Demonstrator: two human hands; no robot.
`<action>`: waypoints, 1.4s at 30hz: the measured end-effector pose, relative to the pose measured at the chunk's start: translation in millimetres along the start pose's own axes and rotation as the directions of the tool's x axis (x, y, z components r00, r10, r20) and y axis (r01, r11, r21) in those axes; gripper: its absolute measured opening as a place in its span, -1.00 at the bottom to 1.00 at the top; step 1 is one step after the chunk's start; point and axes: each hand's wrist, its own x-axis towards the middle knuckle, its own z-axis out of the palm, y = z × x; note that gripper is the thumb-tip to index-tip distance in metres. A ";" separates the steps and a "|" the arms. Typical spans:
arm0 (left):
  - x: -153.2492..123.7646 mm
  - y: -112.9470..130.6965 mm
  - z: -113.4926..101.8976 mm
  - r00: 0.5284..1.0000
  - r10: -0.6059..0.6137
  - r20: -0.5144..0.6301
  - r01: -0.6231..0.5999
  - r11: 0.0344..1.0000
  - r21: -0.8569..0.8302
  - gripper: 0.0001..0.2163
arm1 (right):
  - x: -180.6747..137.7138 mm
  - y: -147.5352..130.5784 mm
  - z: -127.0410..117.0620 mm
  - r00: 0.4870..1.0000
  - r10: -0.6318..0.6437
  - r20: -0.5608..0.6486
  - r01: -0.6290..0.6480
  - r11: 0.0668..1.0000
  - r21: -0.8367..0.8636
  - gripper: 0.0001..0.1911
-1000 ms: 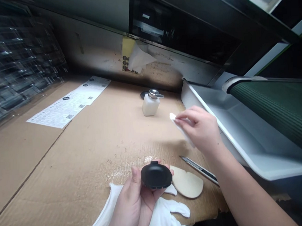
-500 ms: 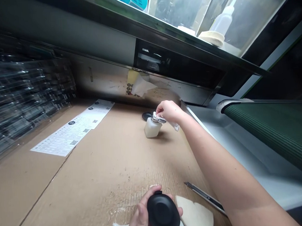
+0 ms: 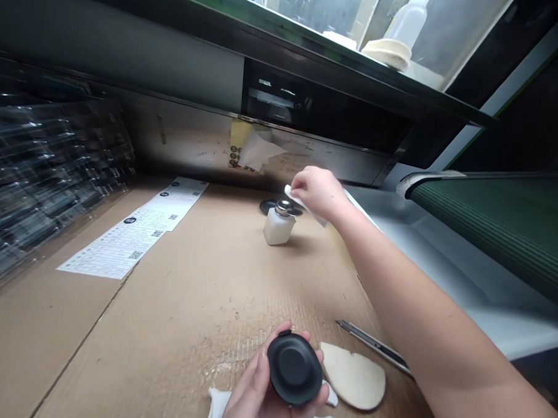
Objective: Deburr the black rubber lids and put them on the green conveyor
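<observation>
My left hand (image 3: 263, 388) is wrapped round a black rounded plastic part (image 3: 295, 367) with a small tab at its top edge, near the bottom of the view. Out ahead, my right hand (image 3: 318, 192) pinches a white cloth (image 3: 310, 214), whose loose end hangs below the fingers. Just left of and below that hand, a squat whitish pump bottle (image 3: 278, 227) with a metal top stands upright on the cardboard, apart from the fingers. Behind the bottle lies a black disc (image 3: 268, 206). More white cloth (image 3: 215, 406) lies under my left hand.
A cream pad (image 3: 355, 377) and a utility knife (image 3: 375, 345) lie right of my left hand. Printed label sheets (image 3: 136, 230) lie at left, beside stacked clear trays (image 3: 46, 176). A green conveyor belt (image 3: 492, 230) runs at right. A metal shelf (image 3: 300, 57) overhangs the back.
My right hand has lifted the white cloth off the bottle's metal top, up and slightly right. My left hand still holds the black part. The whole view has shifted slightly.
</observation>
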 end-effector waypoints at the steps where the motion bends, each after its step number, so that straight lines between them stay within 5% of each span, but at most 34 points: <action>1: -0.2 -1.1 0.2 1.000 0.008 -0.005 -0.008 1.000 0.000 -0.77 | -11.5 -3.1 -7.6 0.998 0.002 -0.056 -0.001 1.000 0.009 -0.90; 4: -1.0 -4.7 2.9 0.999 0.030 -0.040 -0.031 0.999 -0.020 -0.77 | -61.7 -15.4 -24.5 0.989 -0.054 -0.136 0.066 0.994 0.088 -0.92; 9: -4.0 -8.5 13.6 0.992 0.034 -0.121 -0.027 0.998 0.058 -0.68 | -148.3 -33.8 -16.6 0.962 -0.127 0.243 0.049 0.951 0.304 -0.91; 12: -5.6 -11.2 19.3 0.987 0.053 -0.151 -0.037 0.994 0.103 -0.71 | -170.4 -37.7 -3.4 0.927 -0.135 0.351 -0.012 0.922 0.387 -0.91; 25: -5.4 -12.9 24.0 0.992 0.032 -0.121 -0.012 0.986 0.167 -0.68 | -175.2 -26.9 0.1 0.907 -0.180 0.382 0.065 0.953 0.295 -0.92; 30: -5.8 -11.8 21.7 0.988 0.050 -0.144 -0.019 0.977 0.212 -0.64 | -174.4 -8.0 -0.6 0.942 -0.095 0.321 0.058 0.990 0.125 -0.87; 36: -5.1 -11.5 21.2 0.989 0.029 -0.148 0.002 0.978 0.208 -0.65 | -178.7 0.2 -8.6 0.976 -0.055 0.210 -0.011 0.953 0.304 -0.91; 42: -4.5 -13.3 20.3 0.986 0.043 -0.159 -0.012 0.982 0.190 -0.69 | -181.1 -19.1 -0.4 0.963 -0.126 0.238 0.000 0.884 0.467 -0.92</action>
